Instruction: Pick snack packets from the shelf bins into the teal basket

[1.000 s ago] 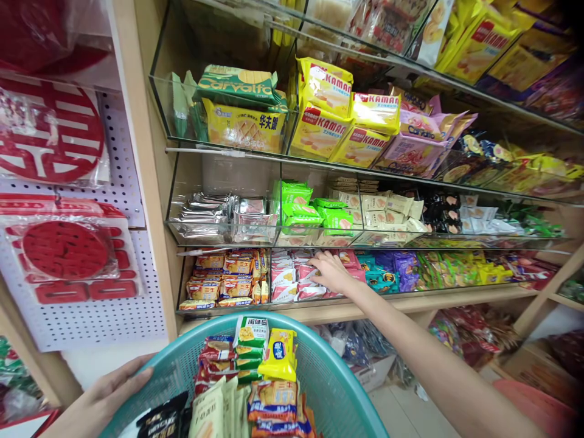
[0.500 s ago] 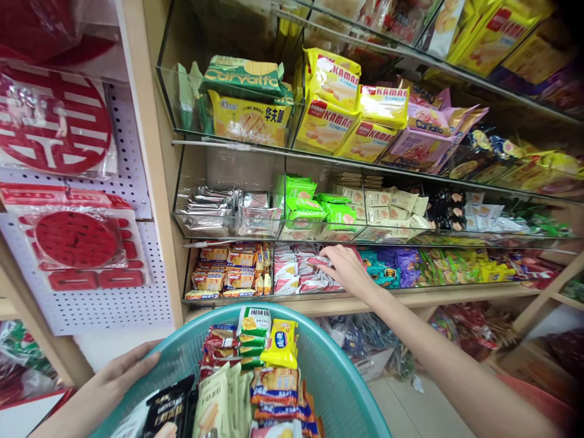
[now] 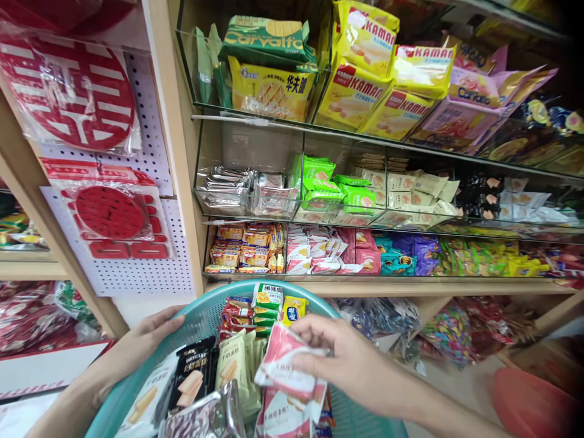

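My left hand (image 3: 148,333) grips the left rim of a teal plastic basket (image 3: 207,310) that is full of snack packets. My right hand (image 3: 337,359) is over the basket's right half, fingers closed on a red-and-white snack packet (image 3: 285,365), with another like it just beneath. On the lowest glass shelf, the compartment of matching red-and-white packets (image 3: 314,252) sits straight ahead above the basket. Inside the basket lie black, cream, silver, yellow and green packets.
Glass-fronted shelves (image 3: 319,134) hold yellow, green, purple and cream snack bags in rows. A wooden upright (image 3: 180,146) divides them from a white pegboard (image 3: 137,267) with red paper decorations on the left. Bagged sweets sit below the shelf; a red object (image 3: 533,401) lies at lower right.
My right hand has drawn back from the lowest shelf's red-and-white compartment to over the basket, now holding a packet. The view has tilted down and the basket shows more.
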`<state>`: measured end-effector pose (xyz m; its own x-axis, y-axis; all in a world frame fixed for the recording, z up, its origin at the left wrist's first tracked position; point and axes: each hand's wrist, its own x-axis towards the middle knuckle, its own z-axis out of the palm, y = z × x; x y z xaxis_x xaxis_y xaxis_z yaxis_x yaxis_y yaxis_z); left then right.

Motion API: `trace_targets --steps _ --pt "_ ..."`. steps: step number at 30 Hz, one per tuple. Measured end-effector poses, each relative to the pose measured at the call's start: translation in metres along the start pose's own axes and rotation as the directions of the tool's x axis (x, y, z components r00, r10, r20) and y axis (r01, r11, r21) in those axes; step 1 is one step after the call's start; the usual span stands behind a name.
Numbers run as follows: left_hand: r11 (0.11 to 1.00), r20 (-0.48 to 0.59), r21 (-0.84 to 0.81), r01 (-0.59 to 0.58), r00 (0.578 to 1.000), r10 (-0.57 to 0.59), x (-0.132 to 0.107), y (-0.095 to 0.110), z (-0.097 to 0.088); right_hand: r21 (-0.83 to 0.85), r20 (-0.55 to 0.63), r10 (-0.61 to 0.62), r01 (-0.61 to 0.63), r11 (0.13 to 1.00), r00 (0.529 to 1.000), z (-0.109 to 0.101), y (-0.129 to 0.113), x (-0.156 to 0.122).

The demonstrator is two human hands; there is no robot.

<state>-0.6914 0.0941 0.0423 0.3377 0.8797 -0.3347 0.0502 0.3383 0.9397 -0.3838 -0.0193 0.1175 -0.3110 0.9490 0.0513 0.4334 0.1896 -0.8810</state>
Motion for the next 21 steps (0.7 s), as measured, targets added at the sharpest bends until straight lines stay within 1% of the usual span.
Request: trace_targets --steps 2,4,5,7,9,11,13,15,18,21 --pt "1.0 -0.009 0.005 -0.009 1.0 0.009 -0.001 0.001 0.0 -0.026 0.071 0.06 -0.058 0.998 0.996 0.01 0.006 -0.001" --pt "1.0 -0.013 0.003 -0.013 1.0 0.013 -0.003 0.003 0.001 -0.08 0.121 0.106 -0.096 0.992 0.987 0.015 0.012 0.0" --pt "1.0 -0.015 0.004 -0.016 1.0 0.016 -0.004 0.003 0.002 -0.114 0.139 0.124 -0.109 0.987 0.982 0.016 0.013 0.001" --pt "1.0 -0.023 0.001 -0.011 1.0 0.011 -0.005 0.005 0.003 -0.201 0.131 0.136 -0.108 0.974 0.982 0.018 0.013 0.001" --pt "1.0 -0.034 -0.01 0.008 0.999 -0.008 -0.006 0.006 0.005 -0.315 0.073 0.094 -0.067 0.947 0.993 0.021 0.011 0.001" --pt "0.999 -0.037 -0.023 0.024 0.999 -0.025 -0.006 0.007 0.008 -0.442 0.023 0.005 0.005 0.897 1.0 0.026 0.01 0.0" --pt "0.999 -0.046 -0.029 0.025 0.999 -0.026 -0.007 0.007 0.01 -0.556 0.029 -0.068 0.073 0.828 0.997 0.031 0.011 -0.001" --pt "0.999 -0.067 -0.028 0.015 0.998 -0.017 -0.007 0.007 0.011 -0.644 0.046 -0.101 0.107 0.757 0.994 0.035 0.015 -0.002" --pt "0.999 -0.071 -0.033 0.005 0.997 -0.007 -0.008 0.006 0.012 -0.716 0.04 -0.147 0.131 0.686 0.988 0.04 0.021 -0.005" --pt "0.999 -0.041 -0.033 0.006 0.999 -0.007 -0.008 0.006 0.01 -0.76 0.022 -0.255 0.181 0.624 0.967 0.045 0.028 -0.009"
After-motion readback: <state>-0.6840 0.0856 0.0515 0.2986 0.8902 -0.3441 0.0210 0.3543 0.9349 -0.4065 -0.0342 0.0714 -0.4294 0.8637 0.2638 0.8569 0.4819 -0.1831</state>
